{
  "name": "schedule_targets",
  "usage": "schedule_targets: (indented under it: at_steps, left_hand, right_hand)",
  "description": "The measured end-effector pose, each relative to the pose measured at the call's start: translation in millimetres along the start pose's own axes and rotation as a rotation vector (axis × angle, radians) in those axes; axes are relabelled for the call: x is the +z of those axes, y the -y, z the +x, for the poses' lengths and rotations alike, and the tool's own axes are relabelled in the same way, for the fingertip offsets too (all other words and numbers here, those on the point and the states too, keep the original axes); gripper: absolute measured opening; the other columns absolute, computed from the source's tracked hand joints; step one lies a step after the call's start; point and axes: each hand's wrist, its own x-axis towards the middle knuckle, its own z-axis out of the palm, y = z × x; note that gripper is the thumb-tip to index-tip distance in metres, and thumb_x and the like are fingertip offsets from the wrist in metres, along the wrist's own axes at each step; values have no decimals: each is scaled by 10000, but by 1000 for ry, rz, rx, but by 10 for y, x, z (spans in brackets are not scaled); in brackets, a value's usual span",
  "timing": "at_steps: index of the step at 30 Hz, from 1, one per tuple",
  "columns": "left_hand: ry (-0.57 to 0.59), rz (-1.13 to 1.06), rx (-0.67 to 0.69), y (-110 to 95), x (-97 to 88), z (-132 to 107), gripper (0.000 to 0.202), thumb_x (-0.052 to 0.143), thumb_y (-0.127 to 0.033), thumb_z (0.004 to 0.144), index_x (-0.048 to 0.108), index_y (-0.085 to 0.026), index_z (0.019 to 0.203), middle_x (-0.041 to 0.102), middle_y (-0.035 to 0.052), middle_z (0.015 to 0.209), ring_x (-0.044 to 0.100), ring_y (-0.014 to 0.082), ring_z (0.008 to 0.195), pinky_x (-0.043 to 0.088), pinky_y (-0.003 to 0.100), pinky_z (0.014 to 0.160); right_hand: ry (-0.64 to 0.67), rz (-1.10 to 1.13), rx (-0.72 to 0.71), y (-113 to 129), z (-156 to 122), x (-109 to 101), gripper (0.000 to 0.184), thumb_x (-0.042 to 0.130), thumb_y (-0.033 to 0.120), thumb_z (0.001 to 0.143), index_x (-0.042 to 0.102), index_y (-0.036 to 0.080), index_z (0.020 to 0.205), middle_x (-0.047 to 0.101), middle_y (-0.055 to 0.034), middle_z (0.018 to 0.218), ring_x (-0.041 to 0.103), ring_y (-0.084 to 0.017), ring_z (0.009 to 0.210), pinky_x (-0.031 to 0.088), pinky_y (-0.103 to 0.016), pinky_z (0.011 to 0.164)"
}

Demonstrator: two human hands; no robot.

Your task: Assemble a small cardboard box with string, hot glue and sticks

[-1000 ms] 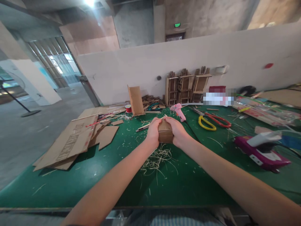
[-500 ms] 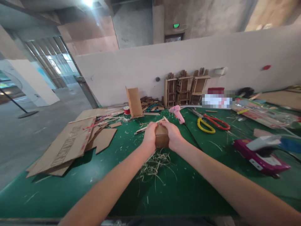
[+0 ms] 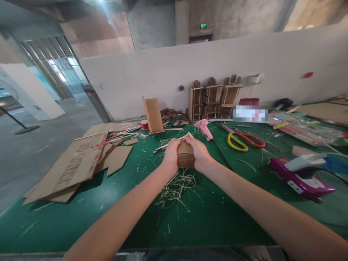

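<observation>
Behind clasped cardboard box (image 3: 185, 156): glue gun (image 3: 205, 128), scissors (image 3: 241, 140).

Matt brown cardboard box (image 3: 185, 155) on a green felt-like table (image 3: 223, 214).

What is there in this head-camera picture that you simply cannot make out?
- The small cardboard box, head view: its sides are covered by the left hand and right hand gripping it.
- The pixelated patch by the wall, head view: blurred out, contents unknown.
- The green sign high on the far wall: too small to read.
- The purple device near the right edge: smeared, kind unclear.
</observation>
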Motion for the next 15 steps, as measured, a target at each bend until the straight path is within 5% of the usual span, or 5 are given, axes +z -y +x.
schedule_targets:
  at_steps: [15]
  left_hand:
    - [116, 110, 76, 18, -82, -15, 130, 588, -213, 687, 474, -187, 630, 494, -46, 601, 482, 121, 588, 365, 226, 589]
  right_hand:
    - [44, -11, -45, -95, 33, -80, 128, 661, 303, 572, 610, 229, 662, 633, 27, 632, 590, -187, 657, 442, -298, 605]
